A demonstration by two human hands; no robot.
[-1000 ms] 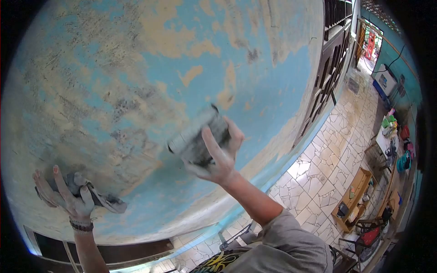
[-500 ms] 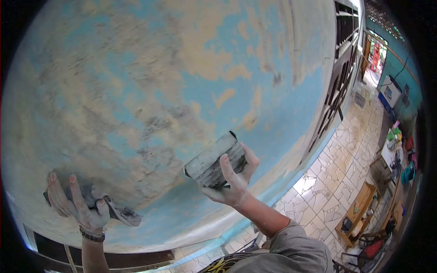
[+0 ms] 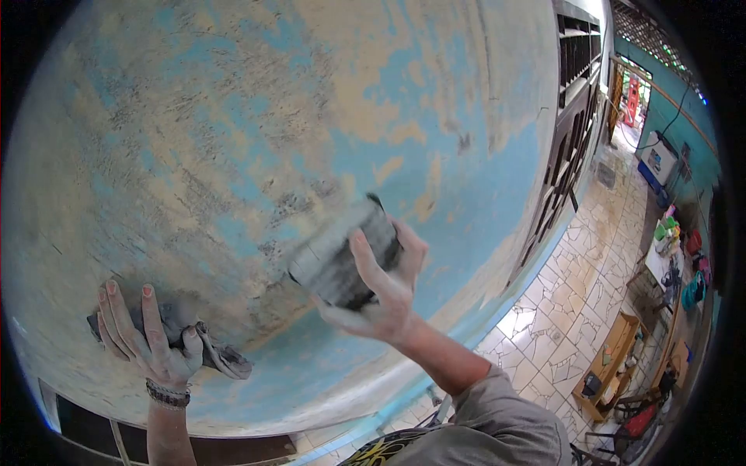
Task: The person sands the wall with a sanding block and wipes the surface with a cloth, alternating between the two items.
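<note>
Judge the step, from the blur on the block (image 3: 334, 260), as a rubbing stroke along the wall (image 3: 482, 78). Locate the block between the apparent grey cloth (image 3: 225, 363), near the wall's lower left corner, and the window bars (image 3: 576, 70) at the wall's right edge. Note the border there between rough, stained plaster (image 3: 287, 206) and smoother blue paint (image 3: 482, 194).

1. Right hand (image 3: 381, 299): curled around the block, fingers and thumb well apart across its width. Grip just hard enough to prevent slipping. Share pressure equally between both ends of the block to avoid tilt and gouging.

2. Left hand (image 3: 155, 338): fingers extended and parted, laid over the cloth, crumpled end protruding toward the block. Cannot tell the firmness of any hold on the cloth. Press flat and evenly, well clear of the block's path.

3. Lay the working face flat. Cannot confirm full contact with the wall: working face out of sight.

4. Use short, overlapping strokes. Ease pressure over pits and dark marks; avoid catching a block corner on flaking edges.

5. Check the pale dust on the fingers, a likely cause of slipping. Wipe off as needed.

6. Hold the bracelet (image 3: 167, 394) on the left wrist clear of the wall to prevent scratches.
</note>
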